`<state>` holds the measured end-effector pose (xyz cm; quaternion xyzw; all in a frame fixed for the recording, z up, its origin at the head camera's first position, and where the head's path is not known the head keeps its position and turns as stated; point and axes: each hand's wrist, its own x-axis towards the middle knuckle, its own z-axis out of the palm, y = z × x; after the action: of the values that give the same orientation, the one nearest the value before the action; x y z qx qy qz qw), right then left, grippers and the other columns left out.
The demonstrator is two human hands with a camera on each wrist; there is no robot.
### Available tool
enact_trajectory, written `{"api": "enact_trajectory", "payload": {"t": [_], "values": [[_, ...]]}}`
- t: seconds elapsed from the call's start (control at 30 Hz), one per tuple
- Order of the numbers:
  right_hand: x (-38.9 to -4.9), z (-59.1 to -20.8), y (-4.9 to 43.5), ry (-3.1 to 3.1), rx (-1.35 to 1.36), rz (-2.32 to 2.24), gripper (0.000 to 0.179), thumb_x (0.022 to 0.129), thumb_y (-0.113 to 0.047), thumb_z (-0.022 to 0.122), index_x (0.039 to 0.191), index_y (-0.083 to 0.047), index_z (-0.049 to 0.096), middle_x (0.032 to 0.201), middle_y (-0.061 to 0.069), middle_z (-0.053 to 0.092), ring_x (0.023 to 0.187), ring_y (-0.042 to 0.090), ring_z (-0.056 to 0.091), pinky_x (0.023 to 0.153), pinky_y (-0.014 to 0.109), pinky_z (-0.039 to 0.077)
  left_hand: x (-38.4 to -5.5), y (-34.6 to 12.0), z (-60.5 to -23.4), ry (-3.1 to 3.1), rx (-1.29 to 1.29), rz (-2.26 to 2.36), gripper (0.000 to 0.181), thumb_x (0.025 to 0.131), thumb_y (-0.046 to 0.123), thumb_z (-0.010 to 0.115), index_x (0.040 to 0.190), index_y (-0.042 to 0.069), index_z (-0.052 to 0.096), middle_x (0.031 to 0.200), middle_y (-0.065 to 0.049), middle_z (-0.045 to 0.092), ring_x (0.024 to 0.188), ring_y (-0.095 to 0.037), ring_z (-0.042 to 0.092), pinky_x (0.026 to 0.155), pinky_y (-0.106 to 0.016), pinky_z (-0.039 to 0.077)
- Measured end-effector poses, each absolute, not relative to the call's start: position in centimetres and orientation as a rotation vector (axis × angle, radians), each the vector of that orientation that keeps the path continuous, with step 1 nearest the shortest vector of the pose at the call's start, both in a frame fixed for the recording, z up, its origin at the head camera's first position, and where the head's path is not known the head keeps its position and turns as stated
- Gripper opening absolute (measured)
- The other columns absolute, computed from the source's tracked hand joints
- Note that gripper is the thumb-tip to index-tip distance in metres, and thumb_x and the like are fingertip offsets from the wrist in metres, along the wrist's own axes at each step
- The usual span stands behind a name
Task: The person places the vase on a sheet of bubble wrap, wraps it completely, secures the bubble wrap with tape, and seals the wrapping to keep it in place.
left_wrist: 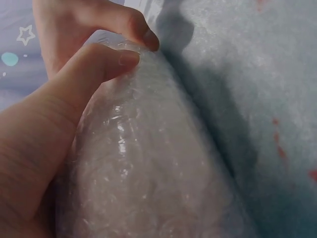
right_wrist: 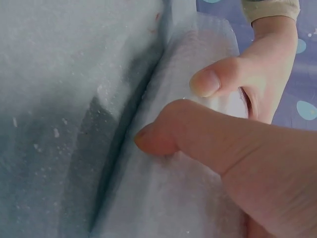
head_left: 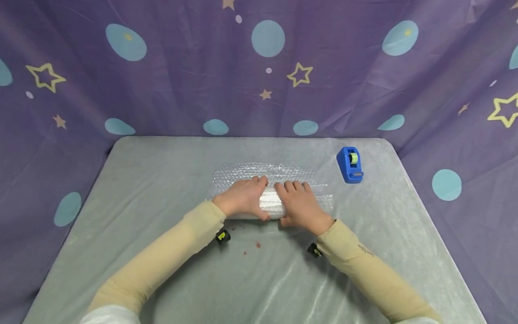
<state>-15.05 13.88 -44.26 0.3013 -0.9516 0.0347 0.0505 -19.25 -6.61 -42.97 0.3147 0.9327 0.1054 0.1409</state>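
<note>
A rolled-up bundle of clear bubble wrap (head_left: pixel 271 203) lies crosswise on the grey cloth-covered table, with a flat sheet of the wrap (head_left: pixel 263 170) spread out behind it. My left hand (head_left: pixel 244 198) grips the roll left of its middle, thumb on the near side and fingers over the far side. Close beside it, my right hand (head_left: pixel 300 206) holds the roll in the same way. In the left wrist view the bubbly surface of the roll (left_wrist: pixel 143 148) fills the middle. Whether anything is wrapped inside cannot be made out.
A blue tape dispenser (head_left: pixel 353 175) with a greenish roll stands at the back right of the table (head_left: pixel 162 171). Small reddish spots (head_left: pixel 258 245) mark the cloth in front of the hands. A purple curtain (head_left: pixel 178 90) with stars and dots hangs behind and at both sides.
</note>
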Motion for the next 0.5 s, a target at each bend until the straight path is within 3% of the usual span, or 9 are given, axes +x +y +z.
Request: {"api": "enact_trajectory", "payload": {"t": [0.13, 0.27, 0.33, 0.5], "values": [[-15.5, -44.2, 13.8, -2.928, 0.929, 0.109, 0.093, 0.06, -0.038, 0.096, 0.135, -0.004, 0.05, 0.117, 0.018, 0.061, 0.107, 0.04, 0.06, 0.092, 0.057, 0.05, -19.2, -7.0, -42.9, 2.736, 0.873, 0.284, 0.099, 0.067, 0.062, 0.086, 0.14, 0.007, 0.049, 0.124, -0.012, 0.064, 0.11, -0.03, 0.061, 0.097, -0.054, 0.048], [-15.9, -44.0, 13.8, -2.991, 0.917, 0.086, 0.092, 0.062, -0.039, 0.094, 0.135, -0.005, 0.049, 0.117, 0.018, 0.06, 0.106, 0.04, 0.06, 0.09, 0.057, 0.049, -18.7, -7.4, -43.2, 2.844, 0.883, 0.247, 0.11, 0.067, 0.072, 0.083, 0.148, 0.008, 0.045, 0.146, -0.017, 0.052, 0.133, -0.035, 0.05, 0.106, -0.062, 0.04], [-16.0, -43.8, 13.9, -3.019, 0.912, 0.078, 0.09, 0.063, -0.038, 0.092, 0.135, -0.005, 0.049, 0.116, 0.018, 0.06, 0.106, 0.04, 0.059, 0.09, 0.056, 0.049, -18.2, -7.4, -43.3, 2.923, 0.945, 0.229, 0.107, 0.068, 0.073, 0.083, 0.145, 0.008, 0.048, 0.144, -0.017, 0.052, 0.132, -0.035, 0.05, 0.106, -0.061, 0.042], [-16.1, -43.3, 13.8, -3.053, 0.932, 0.093, 0.087, 0.064, -0.036, 0.09, 0.134, -0.005, 0.05, 0.117, 0.018, 0.06, 0.106, 0.04, 0.06, 0.09, 0.058, 0.05, -16.4, -7.6, -43.4, 3.065, 1.153, 0.151, 0.08, 0.077, 0.065, 0.083, 0.127, 0.008, 0.059, 0.121, -0.012, 0.061, 0.114, -0.031, 0.059, 0.097, -0.055, 0.049]]}}
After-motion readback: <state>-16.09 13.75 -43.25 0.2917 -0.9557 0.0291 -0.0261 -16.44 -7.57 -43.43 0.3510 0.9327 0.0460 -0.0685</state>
